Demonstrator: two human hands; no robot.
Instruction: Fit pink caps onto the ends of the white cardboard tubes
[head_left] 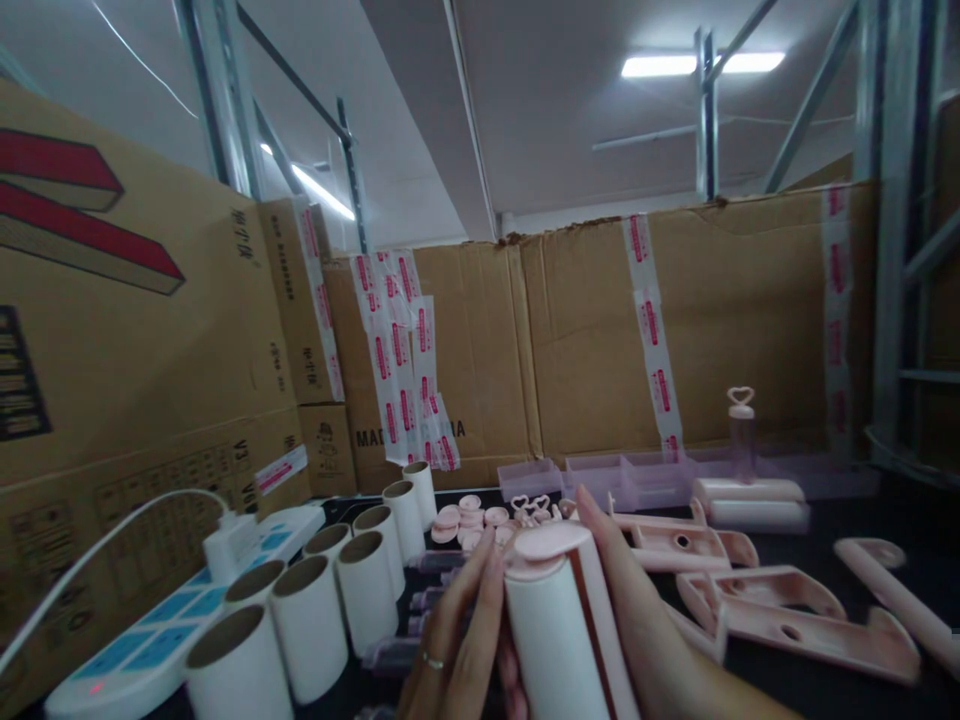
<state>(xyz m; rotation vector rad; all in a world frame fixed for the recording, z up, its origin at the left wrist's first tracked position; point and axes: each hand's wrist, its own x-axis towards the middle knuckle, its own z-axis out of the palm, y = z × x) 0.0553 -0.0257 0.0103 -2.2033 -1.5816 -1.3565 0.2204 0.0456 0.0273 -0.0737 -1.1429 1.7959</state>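
Far left, the power strip (150, 630) sits just beside the standing white rolls (307, 625); an elbow could likely topple them onto it. Your left hand (457, 640) wraps the roll with pink cap (559, 610) low at centre frame, fingers closed on its side. Your right hand (637, 620) clasps the other side. The cap looks tilted; press unevenly and it may seat crooked. Right, pink handle frames (780, 610) lie near, easy to knock.
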